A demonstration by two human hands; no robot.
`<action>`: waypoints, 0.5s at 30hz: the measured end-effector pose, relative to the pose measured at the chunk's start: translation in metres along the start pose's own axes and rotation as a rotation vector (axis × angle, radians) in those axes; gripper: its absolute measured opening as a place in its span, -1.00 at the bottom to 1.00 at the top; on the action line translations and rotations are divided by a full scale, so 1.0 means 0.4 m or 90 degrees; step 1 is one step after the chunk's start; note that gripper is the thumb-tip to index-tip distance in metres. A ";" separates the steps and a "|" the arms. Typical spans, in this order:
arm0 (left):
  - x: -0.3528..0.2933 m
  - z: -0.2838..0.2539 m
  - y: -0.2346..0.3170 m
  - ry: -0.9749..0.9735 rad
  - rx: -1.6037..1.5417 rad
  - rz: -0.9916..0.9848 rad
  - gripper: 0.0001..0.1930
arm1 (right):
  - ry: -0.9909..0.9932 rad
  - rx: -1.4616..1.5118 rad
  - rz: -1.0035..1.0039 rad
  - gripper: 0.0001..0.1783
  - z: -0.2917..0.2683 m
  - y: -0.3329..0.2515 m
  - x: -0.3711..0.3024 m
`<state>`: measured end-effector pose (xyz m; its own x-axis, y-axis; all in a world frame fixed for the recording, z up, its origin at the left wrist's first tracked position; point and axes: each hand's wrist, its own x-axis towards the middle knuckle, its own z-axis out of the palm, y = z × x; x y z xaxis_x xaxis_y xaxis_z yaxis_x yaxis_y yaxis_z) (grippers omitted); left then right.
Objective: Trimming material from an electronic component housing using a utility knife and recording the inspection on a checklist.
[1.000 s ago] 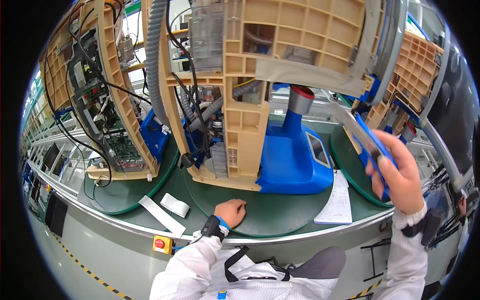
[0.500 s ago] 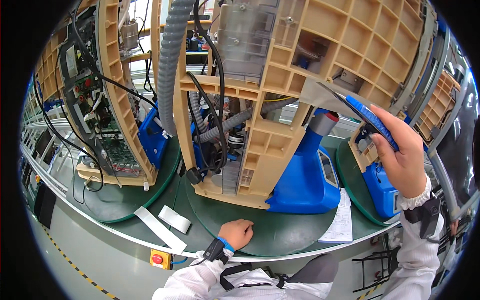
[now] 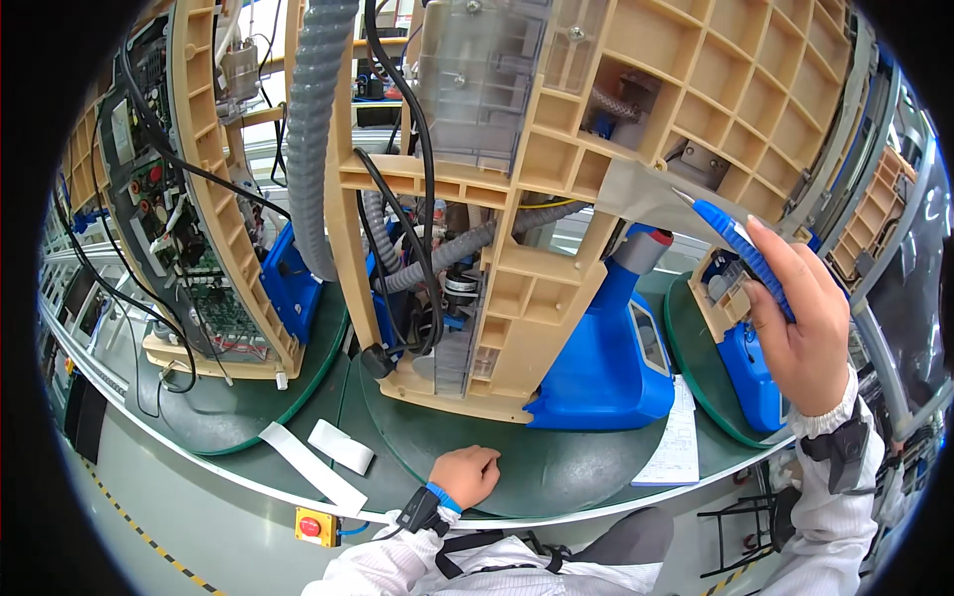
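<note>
A beige frame fills the middle, leaning over the green counter, which has a pale edge. Pale floor with a striped line shows below. A left machine, its circuit boards exposed, and a partly hidden right machine flank the frame. Beneath the frame is a green turntable; its blue base sits at the right. A grey hose and black cables hang across the frame's open side. The right hand is closed around a blue tool, tip near the tape (whether touching, I cannot tell). The left hand rests half-curled on the turntable's near edge, its grip hidden. Smaller still: paper, white strips, a red button.
</note>
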<state>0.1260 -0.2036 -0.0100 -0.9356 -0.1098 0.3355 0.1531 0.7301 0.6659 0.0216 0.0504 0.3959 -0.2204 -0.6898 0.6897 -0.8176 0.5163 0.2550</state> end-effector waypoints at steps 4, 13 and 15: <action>0.004 0.000 0.003 0.008 -0.005 0.005 -0.81 | 0.009 0.000 -0.029 -0.38 0.000 -0.009 0.001; -0.002 0.006 -0.001 0.020 -0.004 0.014 -0.83 | 0.016 -0.010 -0.046 -0.36 0.009 0.000 -0.003; 0.000 0.010 0.000 0.022 -0.011 0.018 -0.83 | 0.013 -0.021 -0.044 -0.36 0.010 -0.005 -0.003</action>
<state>0.1248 -0.2008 -0.0128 -0.9191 -0.1134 0.3773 0.1848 0.7216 0.6671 0.0215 0.0482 0.3916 -0.1530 -0.7146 0.6826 -0.8127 0.4839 0.3245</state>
